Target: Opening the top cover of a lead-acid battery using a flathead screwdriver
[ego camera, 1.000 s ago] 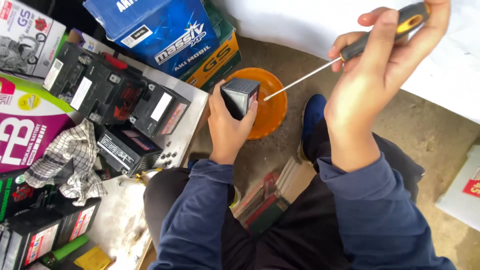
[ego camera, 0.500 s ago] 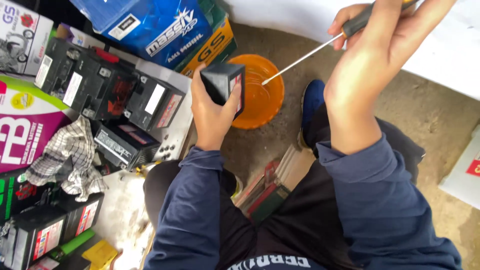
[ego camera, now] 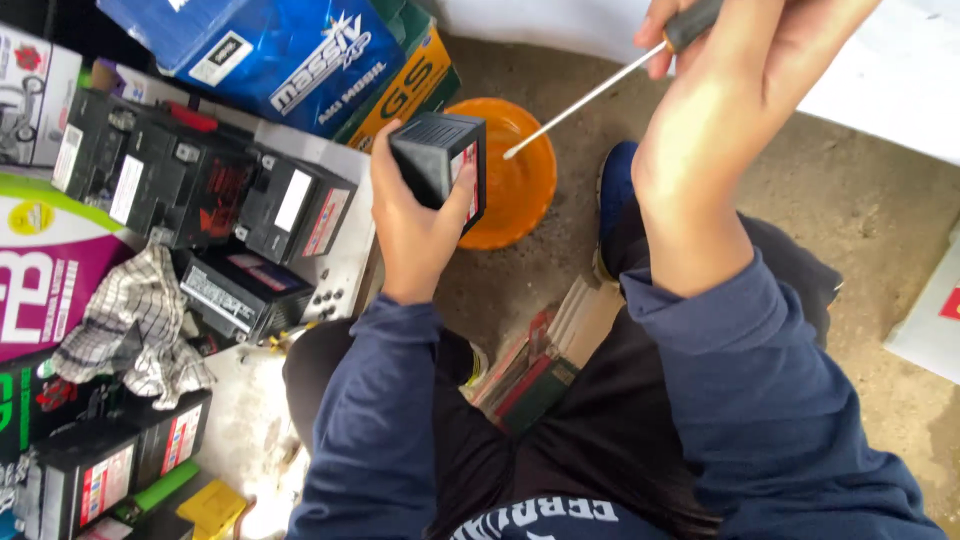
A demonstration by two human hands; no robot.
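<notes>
My left hand (ego camera: 415,225) grips a small black battery (ego camera: 440,165), tilted over an orange bowl (ego camera: 520,185) on the ground. My right hand (ego camera: 740,90) is raised at the top right and closed around the dark handle of a screwdriver (ego camera: 600,90). Its thin metal shaft slants down to the left, and the tip ends just right of the battery, above the bowl. Both arms wear dark blue sleeves.
Several black batteries (ego camera: 200,190) stand on a white board at left, with a checked rag (ego camera: 135,320) beside them. Blue and green-orange cartons (ego camera: 290,60) are stacked at the top. A blue shoe (ego camera: 615,190) rests right of the bowl; flattened cardboard (ego camera: 545,355) lies by my legs.
The view has shifted, so everything sits a little lower and to the left. The battery stays over the bowl, and the screwdriver tip has come closer to it.
</notes>
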